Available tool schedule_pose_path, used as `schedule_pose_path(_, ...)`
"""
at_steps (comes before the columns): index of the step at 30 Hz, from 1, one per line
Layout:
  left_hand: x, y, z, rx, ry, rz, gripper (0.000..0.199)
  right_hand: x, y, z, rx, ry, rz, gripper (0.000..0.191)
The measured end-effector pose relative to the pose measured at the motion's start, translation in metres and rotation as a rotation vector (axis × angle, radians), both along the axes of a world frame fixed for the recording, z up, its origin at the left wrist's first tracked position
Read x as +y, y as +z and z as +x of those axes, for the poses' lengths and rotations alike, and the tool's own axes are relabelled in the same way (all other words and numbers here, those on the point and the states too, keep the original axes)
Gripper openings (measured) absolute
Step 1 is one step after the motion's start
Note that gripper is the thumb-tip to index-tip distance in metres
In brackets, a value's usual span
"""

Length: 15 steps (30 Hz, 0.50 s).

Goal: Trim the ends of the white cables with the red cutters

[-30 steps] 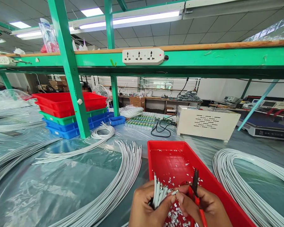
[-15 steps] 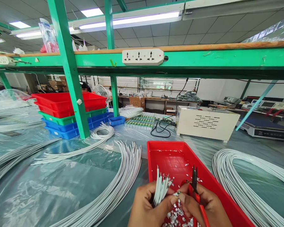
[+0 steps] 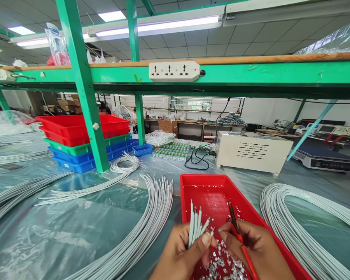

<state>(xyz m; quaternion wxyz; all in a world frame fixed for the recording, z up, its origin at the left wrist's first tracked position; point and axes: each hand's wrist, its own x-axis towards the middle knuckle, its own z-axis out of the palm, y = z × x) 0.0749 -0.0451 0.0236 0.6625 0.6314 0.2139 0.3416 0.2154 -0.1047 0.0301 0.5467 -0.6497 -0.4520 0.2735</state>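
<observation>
My left hand is closed around a bunch of white cables, their cut ends pointing up and showing dark tips. In my right hand are red-handled cutting pliers, their dark jaws pointing up and away from me. The right thumb and forefinger are near the cable ends, a small gap apart from the left thumb. Both hands are over a red tray. Shiny foil scraps lie in its near part, with smaller white bits farther back.
Coiled white cables lie left and right of the tray. A beige metal box stands behind it. Stacked bins are at the left, by a green post. A green shelf beam crosses above.
My right fingers have drawn apart from the left thumb. The pliers have shifted slightly left, and the cable bunch is fanned a little differently. More foil scraps show between my hands.
</observation>
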Motion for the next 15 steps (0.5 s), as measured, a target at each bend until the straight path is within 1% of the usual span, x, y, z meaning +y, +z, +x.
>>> schedule_pose_path(1,0.001,0.0,-0.001,0.005,-0.006,-0.019,0.033,0.0,0.001,0.005,-0.133,-0.02,-0.039,0.032)
schedule_pose_path(3,0.002,0.0,-0.002,-0.016,-0.027,-0.062,0.035,-0.002,0.004,0.014,-0.469,-0.119,-0.096,0.038)
schedule_pose_path(4,0.003,0.001,-0.002,-0.023,-0.035,-0.081,0.036,-0.003,0.005,0.018,-0.604,-0.165,-0.11,0.038)
schedule_pose_path(5,0.002,0.002,-0.003,-0.023,-0.036,-0.098,0.036,-0.004,0.006,0.021,-0.685,-0.195,-0.112,0.034)
schedule_pose_path(6,0.002,0.003,-0.003,-0.013,-0.032,-0.112,0.036,-0.005,0.007,0.023,-0.708,-0.209,-0.107,0.028)
schedule_pose_path(8,0.001,0.004,-0.003,0.015,-0.02,-0.103,0.036,-0.006,0.009,0.026,-0.67,-0.21,-0.098,0.021)
schedule_pose_path(9,0.001,0.004,-0.003,0.023,-0.009,-0.1,0.035,-0.006,0.011,0.025,-0.617,-0.191,-0.098,0.022)
schedule_pose_path(11,0.001,0.002,-0.001,0.012,0.023,-0.111,0.035,-0.007,0.013,0.023,-0.442,-0.111,-0.093,0.029)
schedule_pose_path(13,0.0,-0.001,0.001,-0.013,0.076,-0.119,0.033,-0.006,0.013,0.018,-0.232,-0.007,-0.025,0.027)
schedule_pose_path(15,0.0,-0.005,0.003,-0.046,0.127,-0.109,0.031,-0.006,0.012,0.011,-0.1,0.063,0.068,0.016)
